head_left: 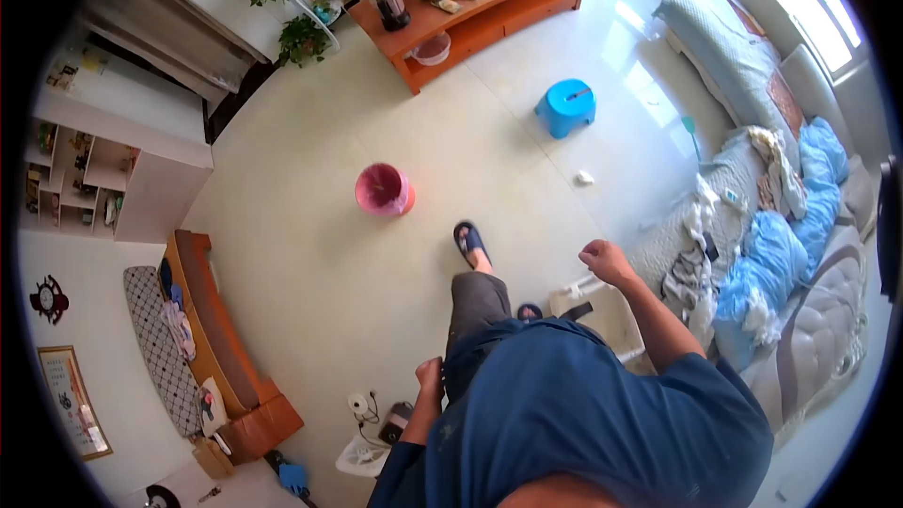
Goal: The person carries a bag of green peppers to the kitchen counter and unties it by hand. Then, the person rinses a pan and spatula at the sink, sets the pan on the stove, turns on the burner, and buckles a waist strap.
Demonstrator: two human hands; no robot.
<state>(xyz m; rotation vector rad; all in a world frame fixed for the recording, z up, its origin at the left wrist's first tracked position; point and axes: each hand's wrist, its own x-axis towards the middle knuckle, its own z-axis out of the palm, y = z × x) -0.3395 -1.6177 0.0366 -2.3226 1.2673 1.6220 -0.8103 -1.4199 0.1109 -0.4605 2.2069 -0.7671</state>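
Observation:
My right hand [607, 261] is held out in front of my body, fingers curled into a loose fist. Nothing shows in it. Below it on the floor stands a cream-coloured plastic bin or basket [616, 325], partly covered by my arm and shirt. My left hand [430, 376] hangs beside my thigh, its fingers curled in and partly out of sight; I see nothing held. One slippered foot [470, 243] is forward on the tiles. Ahead of it stands a pink trash bin [386, 190] with a liner.
A blue stool [567, 106] and a crumpled white scrap [584, 178] are on the floor. A cluttered wooden table [470, 33] stands ahead. At right is a sofa [809, 320] with blue bags and cloths; at left, a wooden bench [221, 320]. Cords and a small appliance [396, 421] lie near my left side.

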